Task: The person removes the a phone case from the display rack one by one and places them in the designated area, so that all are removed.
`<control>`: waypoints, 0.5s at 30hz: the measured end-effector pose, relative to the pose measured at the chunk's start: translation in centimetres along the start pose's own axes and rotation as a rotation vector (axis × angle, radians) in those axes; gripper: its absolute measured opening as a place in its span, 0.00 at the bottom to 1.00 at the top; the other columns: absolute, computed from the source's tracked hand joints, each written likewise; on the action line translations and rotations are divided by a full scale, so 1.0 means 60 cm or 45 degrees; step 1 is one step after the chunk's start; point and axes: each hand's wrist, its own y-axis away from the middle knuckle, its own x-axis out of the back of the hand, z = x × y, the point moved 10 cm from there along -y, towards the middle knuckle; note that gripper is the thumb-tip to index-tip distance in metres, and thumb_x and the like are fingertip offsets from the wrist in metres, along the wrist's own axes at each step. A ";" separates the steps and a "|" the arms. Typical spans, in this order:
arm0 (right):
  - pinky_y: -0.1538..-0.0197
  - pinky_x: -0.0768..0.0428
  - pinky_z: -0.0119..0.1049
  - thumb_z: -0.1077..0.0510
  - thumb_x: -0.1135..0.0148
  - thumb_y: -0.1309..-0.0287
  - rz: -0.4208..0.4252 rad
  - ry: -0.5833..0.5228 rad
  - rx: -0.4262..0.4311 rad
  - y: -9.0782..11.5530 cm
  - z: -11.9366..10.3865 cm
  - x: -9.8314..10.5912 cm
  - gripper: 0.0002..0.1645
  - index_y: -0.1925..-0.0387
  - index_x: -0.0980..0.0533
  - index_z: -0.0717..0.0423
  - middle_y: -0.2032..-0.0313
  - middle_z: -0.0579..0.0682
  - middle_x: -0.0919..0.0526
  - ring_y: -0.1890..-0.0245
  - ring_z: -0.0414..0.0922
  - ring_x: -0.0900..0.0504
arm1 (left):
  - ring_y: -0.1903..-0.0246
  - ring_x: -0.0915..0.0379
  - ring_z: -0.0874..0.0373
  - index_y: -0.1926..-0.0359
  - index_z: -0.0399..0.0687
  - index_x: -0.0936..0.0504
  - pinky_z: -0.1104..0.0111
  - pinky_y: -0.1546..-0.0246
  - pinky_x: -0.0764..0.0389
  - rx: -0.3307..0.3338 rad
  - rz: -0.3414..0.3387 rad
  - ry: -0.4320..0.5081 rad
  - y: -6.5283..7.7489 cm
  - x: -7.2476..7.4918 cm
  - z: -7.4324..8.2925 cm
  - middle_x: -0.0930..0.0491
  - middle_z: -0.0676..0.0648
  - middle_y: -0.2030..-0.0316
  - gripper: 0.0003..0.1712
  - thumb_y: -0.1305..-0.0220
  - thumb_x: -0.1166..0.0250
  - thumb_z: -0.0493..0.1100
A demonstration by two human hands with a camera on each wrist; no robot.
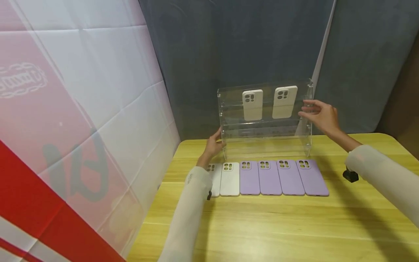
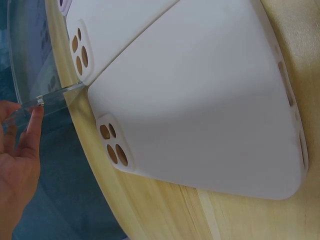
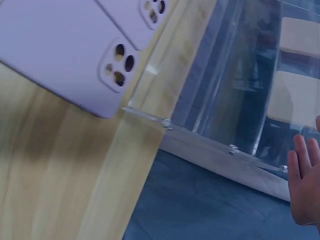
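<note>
A clear acrylic display stand with tiered shelves stands at the back of the table. Two white phone cases, a left one and a right one, lean upright on its upper part. My left hand pinches the stand's left side panel low down, thumb and fingers on either side of its edge. Up at the right side panel is my right hand, its fingers fairly straight and holding nothing, fingertips close to the right white case.
In front of the stand lies a row of phone cases: two white ones, a nearer-right one among them, then several purple ones. The wooden table ends at a grey curtain behind and a printed cloth at left.
</note>
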 end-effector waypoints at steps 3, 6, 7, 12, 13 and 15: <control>0.72 0.28 0.11 0.55 0.24 0.40 0.019 0.000 0.017 -0.013 -0.010 0.000 0.29 0.38 0.19 0.58 0.51 0.64 0.12 0.71 0.10 0.26 | 0.38 0.26 0.29 0.18 0.52 0.44 0.53 0.41 0.15 -0.008 -0.001 0.014 0.001 -0.001 0.000 0.32 0.31 0.28 0.50 0.36 0.40 0.18; 0.72 0.29 0.10 0.55 0.24 0.40 0.031 0.007 0.022 -0.024 -0.018 0.000 0.30 0.38 0.19 0.58 0.51 0.64 0.12 0.71 0.09 0.26 | 0.38 0.26 0.31 0.19 0.52 0.44 0.54 0.42 0.15 -0.002 -0.004 0.008 0.003 -0.002 0.000 0.32 0.31 0.28 0.50 0.36 0.39 0.19; 0.71 0.30 0.10 0.55 0.23 0.41 0.032 0.010 0.018 -0.027 -0.020 0.000 0.30 0.37 0.19 0.58 0.50 0.64 0.12 0.71 0.09 0.27 | 0.38 0.25 0.31 0.19 0.52 0.44 0.54 0.42 0.15 0.000 -0.004 0.003 0.003 -0.002 0.000 0.32 0.32 0.28 0.50 0.36 0.39 0.20; 0.57 0.25 0.19 0.52 0.24 0.39 0.013 0.015 -0.031 -0.041 -0.027 -0.004 0.32 0.35 0.21 0.55 0.48 0.63 0.13 0.71 0.08 0.28 | 0.39 0.23 0.35 0.19 0.54 0.43 0.57 0.43 0.14 0.009 0.001 -0.018 0.006 -0.003 0.002 0.30 0.34 0.29 0.50 0.36 0.38 0.21; 0.50 0.23 0.25 0.52 0.24 0.39 0.005 0.007 -0.038 -0.044 -0.029 -0.005 0.33 0.34 0.21 0.55 0.47 0.63 0.14 0.70 0.09 0.29 | 0.39 0.23 0.35 0.19 0.54 0.43 0.57 0.43 0.14 0.007 0.002 -0.019 0.006 -0.004 0.003 0.30 0.34 0.29 0.50 0.36 0.38 0.21; 0.38 0.24 0.41 0.52 0.25 0.38 -0.017 -0.010 -0.051 -0.050 -0.031 -0.008 0.34 0.33 0.23 0.55 0.46 0.64 0.15 0.70 0.09 0.29 | 0.39 0.23 0.35 0.19 0.54 0.43 0.57 0.43 0.14 0.004 0.003 -0.022 0.006 -0.004 0.005 0.30 0.34 0.29 0.50 0.36 0.38 0.21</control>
